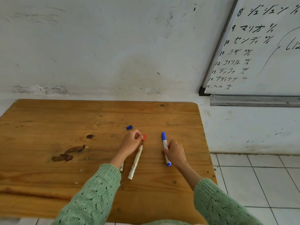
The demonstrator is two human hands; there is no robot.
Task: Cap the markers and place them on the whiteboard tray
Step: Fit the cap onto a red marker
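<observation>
We were early in the task; our left hand (131, 143) had its fingers pinched on the red cap (144, 137) just above the uncapped red marker (136, 161) lying on the counter (48, 143); our right hand (176, 153) gripped the one capped blue marker (165, 145); a loose blue cap (129, 127) lay beyond; a third marker (121, 167) peeked from under the left wrist; the whiteboard tray (253, 101) looked bare where visible.

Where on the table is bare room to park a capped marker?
Free: the table's left half beyond the dark stains, and the strip past the blue cap. Crowded: around both hands, red marker and blue marker.
</observation>
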